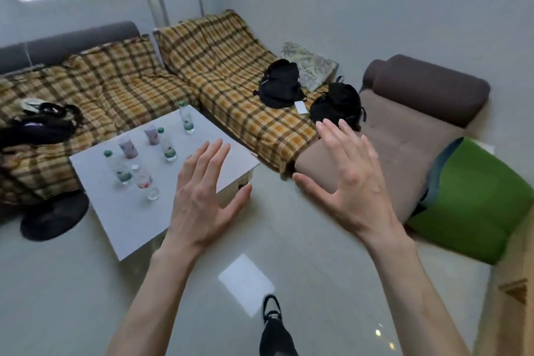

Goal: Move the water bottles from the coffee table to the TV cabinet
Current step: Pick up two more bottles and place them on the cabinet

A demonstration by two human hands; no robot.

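Note:
Several clear water bottles stand upright on the white coffee table at centre left. One green-capped bottle is at the far corner, another near the middle, a third at the left. Bottles with purple labels and a red label stand among them. My left hand is raised with fingers spread above the table's near right edge, holding nothing. My right hand is spread open to the right, over the floor. The TV cabinet is out of view.
A plaid-covered corner sofa wraps behind the table, with black bags on it. A brown chaise with a green cover lies right. A dark round object sits on the floor left. My foot is on glossy tiles.

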